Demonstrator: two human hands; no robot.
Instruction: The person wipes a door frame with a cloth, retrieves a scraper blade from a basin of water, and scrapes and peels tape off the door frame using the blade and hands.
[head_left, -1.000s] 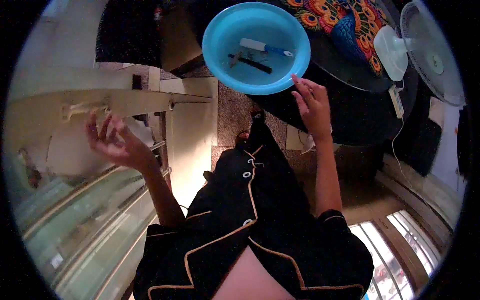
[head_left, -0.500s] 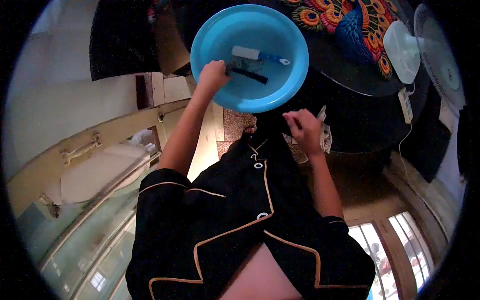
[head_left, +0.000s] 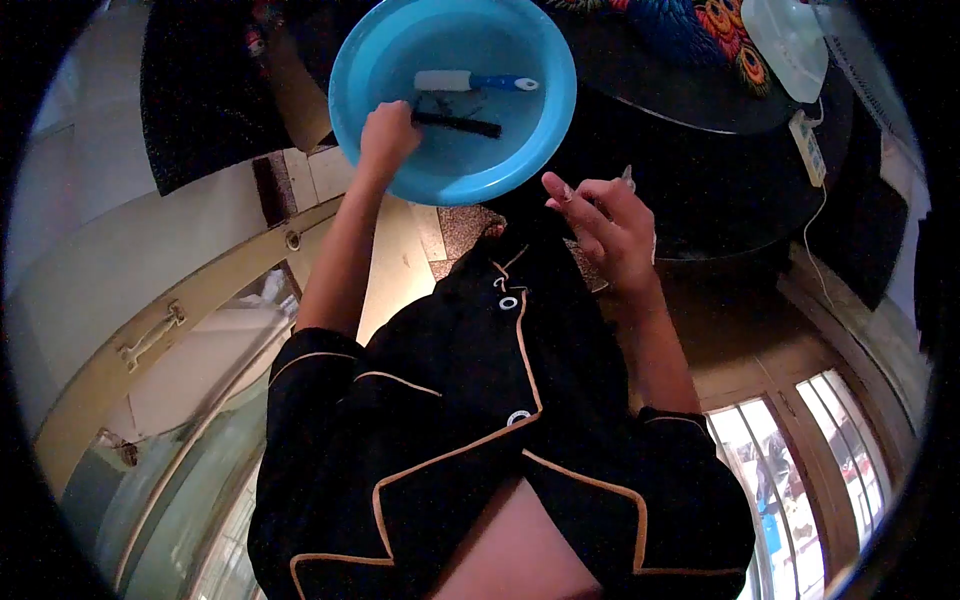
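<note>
My left hand [head_left: 390,138] is closed at the left inside edge of a light blue basin [head_left: 455,190]. Its fingers grip the left end of a slim black comb-like stick [head_left: 462,124], which points right across the basin. Dark strands or bits show beside the stick, too small to name. Above it in the basin lies a brush [head_left: 480,82] with a whitish head and a blue handle with a white tip. My right hand [head_left: 615,222] is held in the air below right of the basin, holding nothing, fingers partly spread. Something pale is on its fingertips.
A dark round table [head_left: 700,190] stands at the right, with a peacock-patterned cloth [head_left: 690,30], a pale fan base [head_left: 785,45] and a white power strip [head_left: 808,148] with its cord. Wooden-framed doors [head_left: 220,265] are at the left, a barred window [head_left: 780,470] at lower right.
The view has shifted, so the basin appears higher and further left. My right hand's fingers have spread from a pinch. My left hand stays on the black comb-like stick.
</note>
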